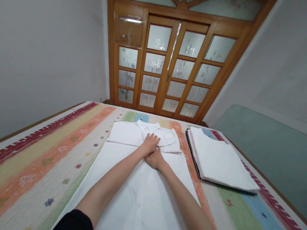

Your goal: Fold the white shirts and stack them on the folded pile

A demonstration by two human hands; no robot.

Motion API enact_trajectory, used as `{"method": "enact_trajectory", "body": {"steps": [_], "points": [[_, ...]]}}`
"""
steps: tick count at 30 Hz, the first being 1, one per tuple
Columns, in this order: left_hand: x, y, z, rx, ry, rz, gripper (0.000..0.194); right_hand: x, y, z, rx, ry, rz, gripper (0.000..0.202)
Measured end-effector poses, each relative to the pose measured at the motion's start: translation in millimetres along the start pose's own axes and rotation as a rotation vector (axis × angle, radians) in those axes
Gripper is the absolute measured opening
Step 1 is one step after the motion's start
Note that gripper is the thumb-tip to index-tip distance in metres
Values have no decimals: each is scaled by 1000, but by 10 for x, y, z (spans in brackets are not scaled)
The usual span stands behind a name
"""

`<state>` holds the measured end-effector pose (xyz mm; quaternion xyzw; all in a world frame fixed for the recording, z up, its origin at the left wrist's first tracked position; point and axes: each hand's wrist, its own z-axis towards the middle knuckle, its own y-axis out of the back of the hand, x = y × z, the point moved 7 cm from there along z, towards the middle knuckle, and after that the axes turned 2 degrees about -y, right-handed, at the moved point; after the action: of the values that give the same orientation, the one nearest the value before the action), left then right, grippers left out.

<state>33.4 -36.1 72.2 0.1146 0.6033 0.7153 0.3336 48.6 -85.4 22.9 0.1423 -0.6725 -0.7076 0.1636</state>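
A white collared shirt lies front up, its collar toward the far end and its sleeves folded across the chest. My left hand is on the folded sleeve just below the collar, fingers bent and closed on the cloth. Right below it and touching it, my right hand has its fingers curled in at the sleeve's edge, over the button line. The fingertips of my right hand are partly hidden by the left. Both forearms reach over the lower part of the shirt.
A stack of folded garments, white on top with a dark layer beneath, sits right of the shirt. Under everything spreads a striped, patterned cloth. Beyond the table's far edge stand wooden doors with glass panes. A pale green panel is at the right.
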Motion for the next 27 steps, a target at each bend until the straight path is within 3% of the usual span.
{"method": "enact_trajectory", "body": {"steps": [3,6,10,13,16,20,23,27], "points": [[-27,-61,88,-11,18,-37,24,19,32,-9,3,24,2,58],[6,-57,154,-82,98,-101,25,35,55,-12,-2,46,13,56],[153,18,220,-242,272,-227,31,29,37,-7,17,38,29,56],[418,134,181,-430,426,-337,35,-6,9,3,35,-9,67,57],[855,243,-52,-642,627,-439,40,-22,0,6,21,-32,107,61],[1488,290,-598,-825,897,-523,41,-19,-13,-7,23,-36,133,59],[1828,296,-968,-875,996,-558,44,-53,-22,13,78,-9,200,60],[2046,284,-1230,-867,1021,-592,41,-312,26,156,123,-1,411,43]]}}
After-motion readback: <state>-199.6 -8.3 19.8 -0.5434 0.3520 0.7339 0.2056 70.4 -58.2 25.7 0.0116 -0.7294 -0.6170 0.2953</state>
